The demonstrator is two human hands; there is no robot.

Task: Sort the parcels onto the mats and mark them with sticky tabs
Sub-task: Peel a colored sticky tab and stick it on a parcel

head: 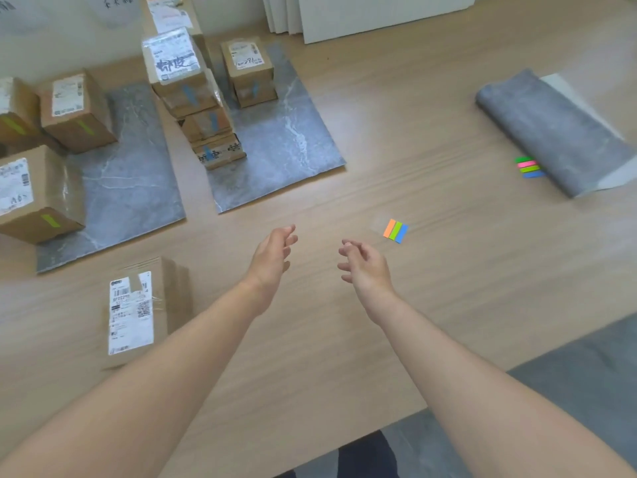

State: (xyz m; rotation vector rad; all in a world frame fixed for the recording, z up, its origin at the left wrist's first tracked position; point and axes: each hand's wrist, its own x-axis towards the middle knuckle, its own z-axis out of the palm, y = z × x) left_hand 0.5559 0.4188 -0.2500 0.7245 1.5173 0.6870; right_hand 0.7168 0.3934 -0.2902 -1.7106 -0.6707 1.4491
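Note:
My left hand (274,253) and my right hand (363,262) hover over the wooden table with relaxed fingers, holding nothing. A cardboard parcel (143,310) with a white label lies off the mats, left of my left forearm. The left grey mat (131,181) carries parcels with green tabs, such as the near one (34,194). On the right grey mat (293,139) stand a tall stack of parcels with blue tabs (196,101) and a shorter stack (250,72). A small set of orange, green and blue sticky tabs (395,230) lies just right of my right hand.
A rolled grey mat (551,132) lies at the far right with a second pad of coloured tabs (529,166) beside it. The table's front edge runs diagonally at lower right above a grey floor (586,381). White panels (362,15) lean at the back.

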